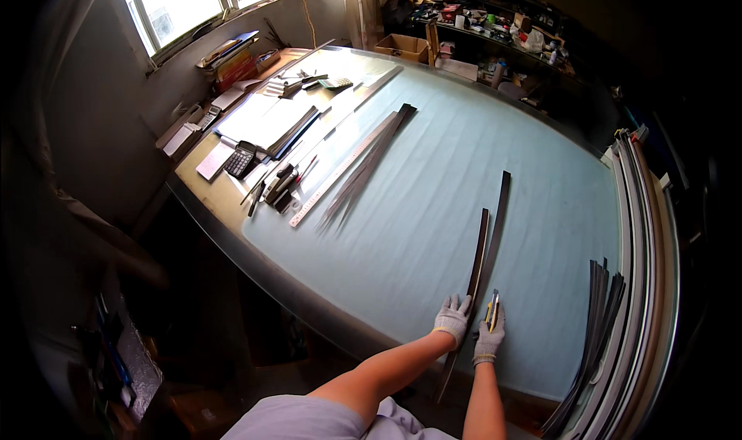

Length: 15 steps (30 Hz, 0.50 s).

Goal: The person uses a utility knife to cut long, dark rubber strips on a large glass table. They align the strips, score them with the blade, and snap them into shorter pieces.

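My left hand [452, 318], in a light grey knitted glove, lies on the glass tabletop with its fingers stretched out against the left side of a long dark strip [478, 248]. That strip runs back from the table's near edge. Beside it on the right lies a second dark strip [502, 208], reaching farther back. Also gloved, my right hand [488, 341] is closed around a yellow utility knife [491, 312], just right of the strips. The knife points away from me; whether its tip touches the table, I cannot tell.
Left of centre lie a bundle of thin dark strips [369, 165] and a long ruler [340, 173]. Papers [270, 121], a black calculator [240, 160] and small tools fill the left side. More dark strips [603, 305] and long profiles [645, 285] line the right edge.
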Motion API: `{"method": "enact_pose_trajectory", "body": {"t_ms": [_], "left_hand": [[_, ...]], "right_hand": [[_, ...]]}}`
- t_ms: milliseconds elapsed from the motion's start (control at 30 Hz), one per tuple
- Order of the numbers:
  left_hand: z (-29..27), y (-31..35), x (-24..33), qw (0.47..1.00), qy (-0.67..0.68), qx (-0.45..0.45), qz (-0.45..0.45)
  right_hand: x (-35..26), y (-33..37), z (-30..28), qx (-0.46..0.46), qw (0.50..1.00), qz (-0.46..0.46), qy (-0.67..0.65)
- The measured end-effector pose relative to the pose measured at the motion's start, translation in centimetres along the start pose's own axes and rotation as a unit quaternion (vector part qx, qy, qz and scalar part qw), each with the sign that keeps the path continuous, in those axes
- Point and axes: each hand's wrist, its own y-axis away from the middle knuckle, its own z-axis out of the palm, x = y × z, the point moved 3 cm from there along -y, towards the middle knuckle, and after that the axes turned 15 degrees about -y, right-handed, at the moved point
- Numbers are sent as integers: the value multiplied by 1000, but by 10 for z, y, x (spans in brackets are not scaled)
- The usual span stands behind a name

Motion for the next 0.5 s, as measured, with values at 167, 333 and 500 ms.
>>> {"method": "enact_pose_trajectory", "body": {"t_ms": [167,333,500], "left_hand": [[13,-7,1,1000,8,10,-11],[1,-3,0,1000,9,-10,-2],[3,0,-2,1000,20,-11,-13]], "right_hand": [[-15,5,10,-21,1000,-3,8],[-28,7,13,-17,999,-5,30],[-60,21,33,-17,999,7,43]]}}
